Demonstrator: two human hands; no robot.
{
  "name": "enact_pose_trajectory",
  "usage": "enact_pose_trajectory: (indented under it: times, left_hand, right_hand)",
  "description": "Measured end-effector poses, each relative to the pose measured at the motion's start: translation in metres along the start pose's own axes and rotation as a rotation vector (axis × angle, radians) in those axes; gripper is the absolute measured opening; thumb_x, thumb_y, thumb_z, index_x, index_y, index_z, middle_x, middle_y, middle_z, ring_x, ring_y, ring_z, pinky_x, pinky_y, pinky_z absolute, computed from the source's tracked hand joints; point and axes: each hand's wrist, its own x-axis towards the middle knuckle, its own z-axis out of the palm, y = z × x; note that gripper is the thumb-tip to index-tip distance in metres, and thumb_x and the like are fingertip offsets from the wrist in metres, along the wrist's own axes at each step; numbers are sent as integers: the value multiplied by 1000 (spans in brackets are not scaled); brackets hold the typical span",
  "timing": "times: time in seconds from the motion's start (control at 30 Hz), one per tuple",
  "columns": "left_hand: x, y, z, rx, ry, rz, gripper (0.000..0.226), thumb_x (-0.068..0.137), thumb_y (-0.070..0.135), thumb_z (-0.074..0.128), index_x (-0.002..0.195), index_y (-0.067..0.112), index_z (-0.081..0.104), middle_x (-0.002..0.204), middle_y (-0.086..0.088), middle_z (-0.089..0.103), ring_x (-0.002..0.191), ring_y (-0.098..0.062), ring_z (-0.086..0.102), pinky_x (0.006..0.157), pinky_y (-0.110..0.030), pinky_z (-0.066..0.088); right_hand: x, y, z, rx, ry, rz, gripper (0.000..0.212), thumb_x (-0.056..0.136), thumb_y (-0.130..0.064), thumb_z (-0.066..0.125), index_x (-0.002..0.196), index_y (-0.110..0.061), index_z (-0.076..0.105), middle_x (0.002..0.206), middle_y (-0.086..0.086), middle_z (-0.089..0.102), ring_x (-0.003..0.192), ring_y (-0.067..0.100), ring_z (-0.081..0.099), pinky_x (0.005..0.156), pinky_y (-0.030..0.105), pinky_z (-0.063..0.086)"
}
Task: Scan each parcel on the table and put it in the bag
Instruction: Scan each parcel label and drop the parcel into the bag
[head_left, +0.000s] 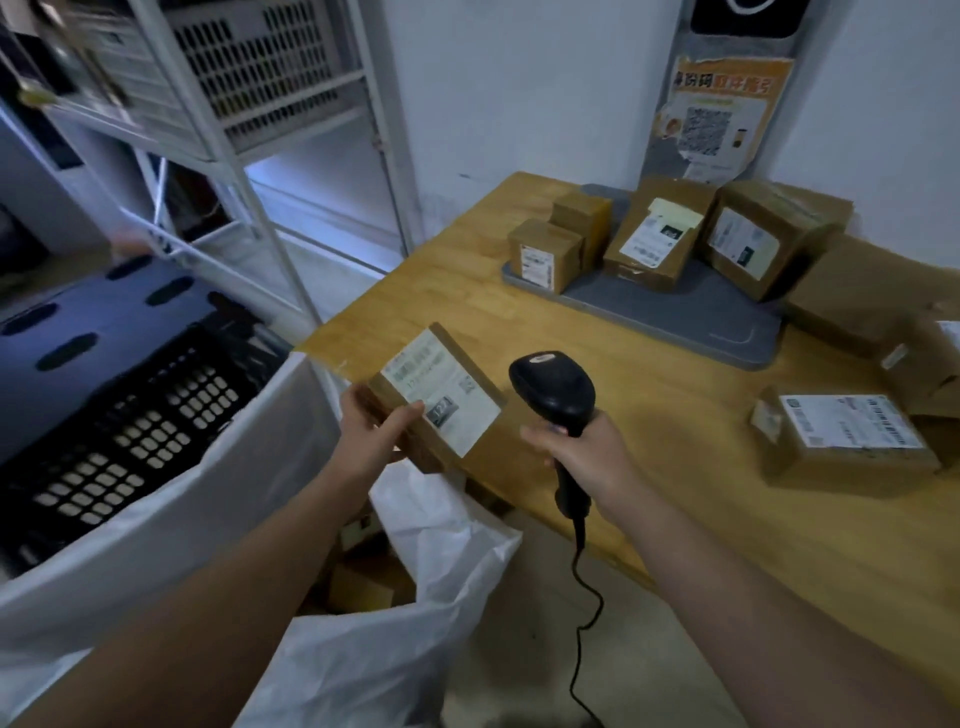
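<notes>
Illumination is dim with a cool cast. Bluish light enters low behind the shelf rack (291, 111). Parcels (852, 441) cast soft shadows on the table (649, 467). The upper left is blurred; wide-angle distortion bends the edges.

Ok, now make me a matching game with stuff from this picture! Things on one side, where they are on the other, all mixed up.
Things:
1. scanner
2. white bag
3. grey mat
4. orange poster

Places:
A. stuck on the wall
B. held in the right hand
C. under parcels at the back of the table
D. open, beside the table

Pairs: 1-B, 2-D, 3-C, 4-A
</notes>
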Motion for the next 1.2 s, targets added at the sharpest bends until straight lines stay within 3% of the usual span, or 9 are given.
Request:
enact_pose_trajectory:
  times: [0.07,0.17,0.27,0.4,0.63,0.77,0.9,1.07,1.2]
  left_hand:
    - [1,-7,-36,64,26,16,83,78,26,78,140,32,22,135,-6,43,118,-27,54,76,-36,56]
    - [-5,-18,-79,439,27,90,94,64,37,80,139,34,24,131,-1,33,123,-24,43,99,-44,48]
    - [-12,-35,-111,723,13,131,92,72,35,81,143,28,23,130,0,29,119,-19,42,96,-36,46]
    - [-9,-61,-143,1035,-102,71,97,70,55,78,145,34,21,133,-3,31,119,-24,45,94,-36,48]
    - [17,-100,-161,1550,-327,16,95,80,58,65,151,31,8,145,-15,23,127,-36,37,95,-43,45]
    - [26,-102,-152,1567,-369,41,91,86,59,57,154,24,7,148,-16,22,131,-36,33,98,-44,41]
    - [29,-86,-140,1484,-367,191,76,90,52,56,149,19,20,142,-13,31,128,-34,36,95,-44,44]
    - [29,-54,-118,1388,-362,316,65,92,45,54,145,17,29,139,-11,37,126,-32,39,97,-45,44]
    - [28,-29,-85,1360,-364,438,63,95,44,51,146,14,29,142,-12,38,126,-31,40,94,-42,45]
  right_hand:
    - [7,15,34,-31,9,17,34,79,-16,78,63,-12,48,65,6,52,64,18,57,67,30,47]
    - [19,35,86,-52,-28,59,34,79,-16,79,63,-17,49,60,-4,51,56,6,55,50,13,39]
    - [31,60,133,-161,-83,93,40,80,-20,79,61,-13,44,57,-1,43,53,12,47,49,21,31]
    - [43,87,174,-234,-49,58,47,77,-21,81,61,-27,37,55,-10,38,49,2,39,43,12,27]
    - [41,113,189,-268,66,42,30,83,-11,73,90,-22,45,63,-12,47,61,1,46,63,23,37]
    - [33,106,186,-283,100,37,37,86,-2,64,79,-30,40,59,-6,46,57,5,45,48,10,35]
    - [24,97,179,-319,91,54,45,85,-2,62,70,-33,33,56,-3,41,53,11,40,52,24,30]
    - [13,77,153,-311,154,92,34,82,-4,64,60,-11,39,55,10,39,54,22,38,57,28,27]
    - [3,52,116,-289,223,100,31,83,-4,61,61,-10,39,60,12,38,59,23,40,59,30,27]
